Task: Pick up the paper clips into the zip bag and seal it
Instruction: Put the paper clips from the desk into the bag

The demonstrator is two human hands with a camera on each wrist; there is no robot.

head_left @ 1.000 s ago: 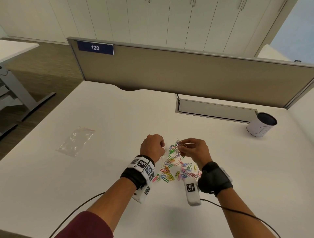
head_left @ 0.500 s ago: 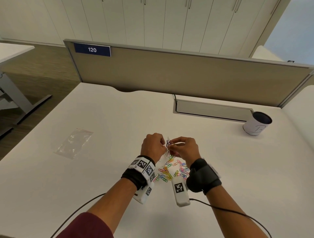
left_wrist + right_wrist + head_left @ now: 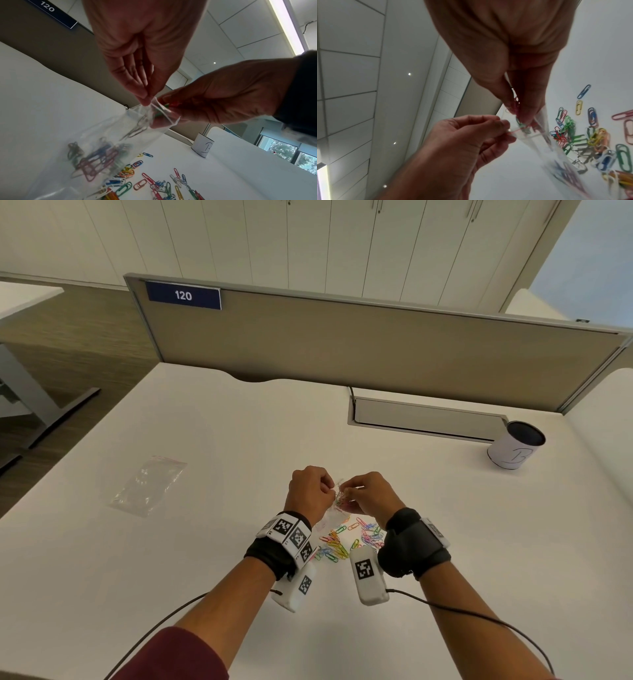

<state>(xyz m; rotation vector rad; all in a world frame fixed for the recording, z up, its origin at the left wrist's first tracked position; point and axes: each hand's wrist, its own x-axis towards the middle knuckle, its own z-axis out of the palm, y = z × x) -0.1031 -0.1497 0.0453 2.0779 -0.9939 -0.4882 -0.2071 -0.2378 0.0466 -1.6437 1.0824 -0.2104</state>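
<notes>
A clear zip bag (image 3: pixel 102 142) hangs above the white desk with several coloured paper clips (image 3: pixel 96 161) in its bottom. My left hand (image 3: pixel 147 100) pinches one side of the bag's rim between thumb and fingertips. My right hand (image 3: pixel 520 108) pinches a small bunch of red and green paper clips (image 3: pixel 522 125) and pushes them into the open mouth of the bag (image 3: pixel 539 138). In the head view both hands, left (image 3: pixel 329 489) and right (image 3: pixel 346 493), meet over the desk. Loose paper clips (image 3: pixel 342 542) lie scattered below them.
A second flat clear bag (image 3: pixel 147 484) lies on the desk to the left. A white cup with a dark inside (image 3: pixel 515 448) stands at the back right beside a cable hatch (image 3: pixel 424 419). A beige divider panel (image 3: pixel 342 350) closes off the desk's far edge.
My right hand has carried its bunch of clips left from over the pile to the bag's mouth. The left hand has kept hold of the bag's rim.
</notes>
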